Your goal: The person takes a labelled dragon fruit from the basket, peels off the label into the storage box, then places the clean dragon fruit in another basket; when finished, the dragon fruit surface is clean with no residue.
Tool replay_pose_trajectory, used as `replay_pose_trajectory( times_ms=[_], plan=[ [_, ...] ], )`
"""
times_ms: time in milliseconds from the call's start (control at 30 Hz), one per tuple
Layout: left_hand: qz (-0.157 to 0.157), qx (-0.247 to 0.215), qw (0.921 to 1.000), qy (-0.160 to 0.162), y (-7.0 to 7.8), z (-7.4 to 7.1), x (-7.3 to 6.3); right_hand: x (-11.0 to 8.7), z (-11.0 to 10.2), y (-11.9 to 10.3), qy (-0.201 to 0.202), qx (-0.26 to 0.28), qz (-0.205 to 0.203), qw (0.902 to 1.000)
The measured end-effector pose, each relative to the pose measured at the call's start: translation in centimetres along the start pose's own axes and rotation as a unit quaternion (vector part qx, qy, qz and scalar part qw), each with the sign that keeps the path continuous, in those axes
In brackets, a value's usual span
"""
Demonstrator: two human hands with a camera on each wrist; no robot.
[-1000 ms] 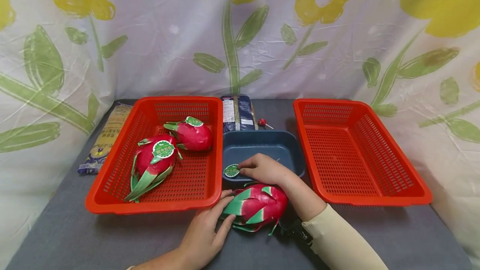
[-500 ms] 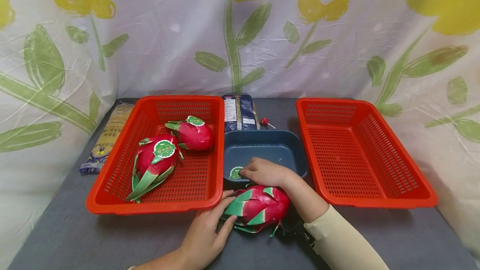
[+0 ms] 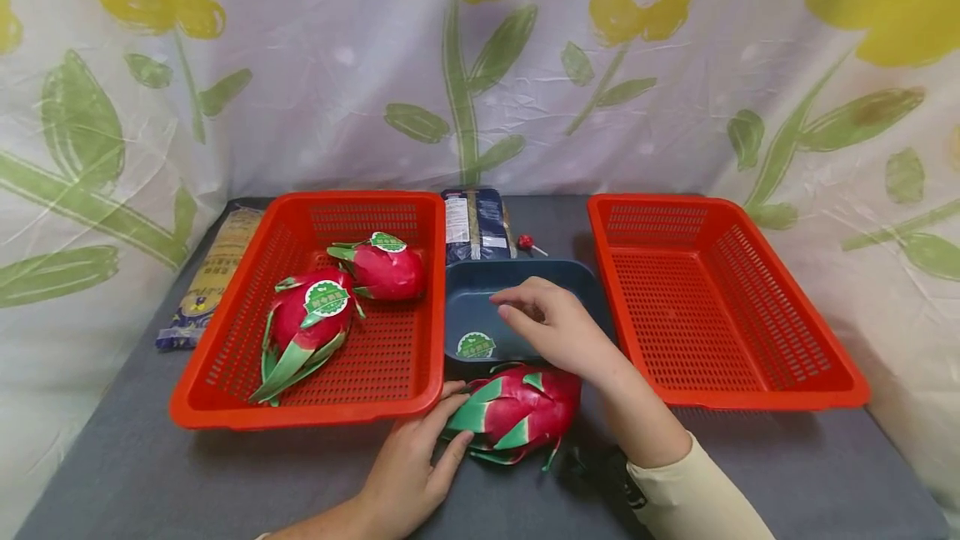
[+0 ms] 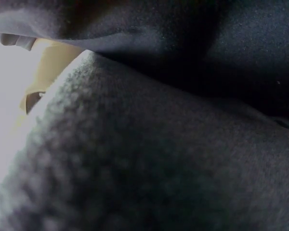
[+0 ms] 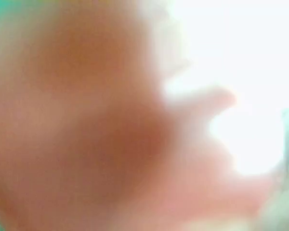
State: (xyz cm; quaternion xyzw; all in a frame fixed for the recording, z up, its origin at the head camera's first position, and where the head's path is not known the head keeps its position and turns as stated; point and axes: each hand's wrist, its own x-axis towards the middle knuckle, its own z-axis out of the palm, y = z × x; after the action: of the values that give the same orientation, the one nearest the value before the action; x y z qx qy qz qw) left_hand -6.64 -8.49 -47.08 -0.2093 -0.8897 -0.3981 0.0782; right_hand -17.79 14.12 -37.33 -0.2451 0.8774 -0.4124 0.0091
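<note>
The dragon fruit (image 3: 517,415) lies on its side on the grey surface (image 3: 225,482), in front of the dark blue tray (image 3: 472,298). Its long axis runs left to right, about parallel to the tray's near rim: the end with the large green scale points left, the broad red end points right.

The left hand (image 3: 408,465) touches the green-scaled end, thumb spread apart from the fingers. The right hand (image 3: 551,323) is above the tray — fingers loosely bent, a narrow gap at the thumb, nothing visible in its grasp. The left wrist view shows dark fabric; the right wrist view is too blurred to confirm finger position.

Edges: the tray's near rim is just beyond the fruit; the near right corner of the left basket (image 3: 307,419) is just beside the left fingers. The right forearm (image 3: 645,415) borders the fruit's right end. Open room extends across the surface on the near side.

Labels: a round green-and-white sticker (image 3: 476,346) is inside the tray at its near left corner; its characters are too small to read. The front fruit (image 3: 288,319) and rear fruit (image 3: 393,275) in the left basket carry similar labels. Print on the dark packet (image 3: 480,227) is also illegible.
</note>
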Motion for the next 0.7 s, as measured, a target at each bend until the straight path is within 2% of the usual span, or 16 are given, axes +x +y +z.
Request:
replay_pose_trajectory(
  times_ms=[167, 333, 567, 700],
  plan=[
    [-0.013, -0.007, 0.9999, -0.001, 0.1, 0.0, 0.0, -2.2, -1.8, -1.5, 0.076, 0.016, -0.022, 0.9967],
    [-0.021, -0.012, 0.9997, 0.000, 0.2, 0.0, 0.1, -4.7, -3.3, -2.0, 0.161, 0.035, -0.033, 0.9859],
    [-0.028, 0.001, 0.9996, -0.009, 0.3, 0.0, 0.1, -8.5, -5.6, -1.2, 0.281, 0.059, -0.057, 0.9562],
    [-0.019, 0.013, 0.9997, -0.009, 0.3, 0.1, 0.0, -10.7, -7.0, 0.3, 0.347, 0.052, -0.029, 0.9360]
  ],
)
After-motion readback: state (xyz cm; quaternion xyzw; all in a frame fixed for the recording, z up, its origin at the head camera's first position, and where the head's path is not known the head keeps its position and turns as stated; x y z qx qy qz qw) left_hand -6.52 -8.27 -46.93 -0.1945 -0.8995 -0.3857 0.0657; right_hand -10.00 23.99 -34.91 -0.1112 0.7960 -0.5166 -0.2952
